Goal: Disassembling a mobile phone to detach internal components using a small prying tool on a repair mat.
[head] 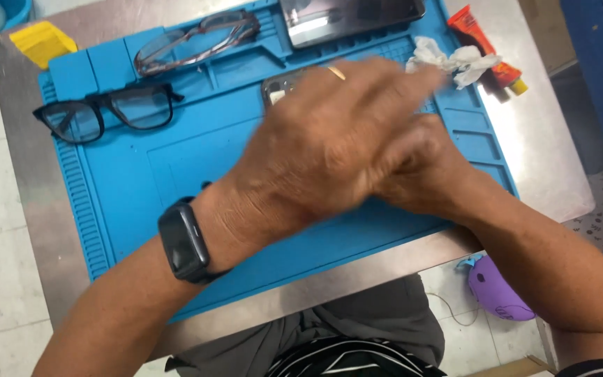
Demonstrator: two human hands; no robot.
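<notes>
The left hand (329, 139) lies blurred over the right hand (420, 171), fingers loosely spread, covering a phone (280, 87) on the blue mat (127, 181), probably to steady it. What the right fingers hold I cannot tell. Two glasses, black (106, 112) and brown (197, 42), rest in the mat's upper trays.

Matt blue rubbery mat (141, 181) with ribbed edges, brushed dull metal table (546, 160), glossy black plastic glasses (106, 112) near the mat's left edge, shiny translucent-framed glasses (197, 42), glossy dark glass phone (350, 17), crumpled white tissue (451, 61), smooth black matt watch (184, 241)
</notes>
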